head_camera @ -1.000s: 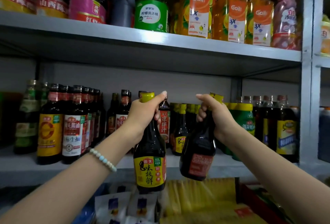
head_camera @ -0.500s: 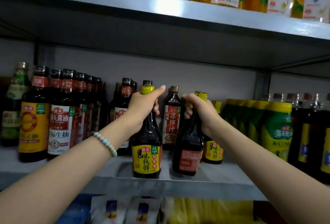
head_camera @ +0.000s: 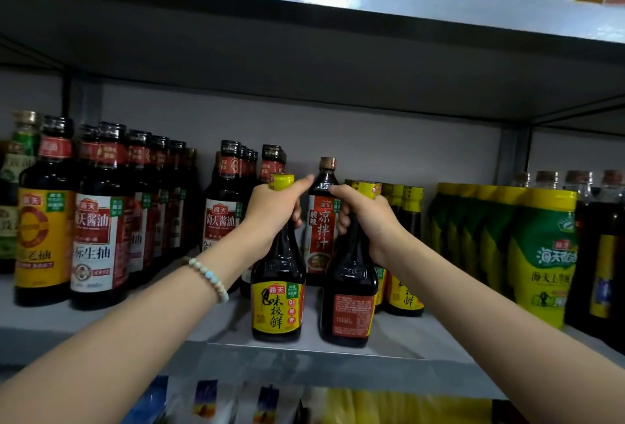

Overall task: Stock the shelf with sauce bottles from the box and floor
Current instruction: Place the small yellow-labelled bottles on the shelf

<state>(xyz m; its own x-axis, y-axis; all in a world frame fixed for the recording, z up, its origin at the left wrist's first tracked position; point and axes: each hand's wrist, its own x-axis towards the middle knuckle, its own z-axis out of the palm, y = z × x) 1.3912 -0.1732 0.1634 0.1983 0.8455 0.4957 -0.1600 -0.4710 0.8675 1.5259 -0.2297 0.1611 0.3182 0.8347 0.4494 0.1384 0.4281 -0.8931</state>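
Left hand (head_camera: pixel 272 210) grips the neck of a yellow-labelled dark glass sauce bottle (head_camera: pixel 277 291); right hand (head_camera: pixel 368 220) grips a red-labelled dark glass sauce bottle (head_camera: pixel 350 302). Both stand upright, yellow caps up, near the grey metal shelf (head_camera: pixel 338 361) front edge.

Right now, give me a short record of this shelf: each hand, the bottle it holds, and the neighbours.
left hand: grips the neck of the yellow-label bottle
right hand: grips the neck of the dark bottle, whose red back label faces the camera
both bottles: upright, side by side with a gap, bases apparently on the shelf near its front edge
behind the gap: red-label bottle
to the left: rows of soy sauce bottles
to the right: yellow-capped bottles, then green and yellow pouches
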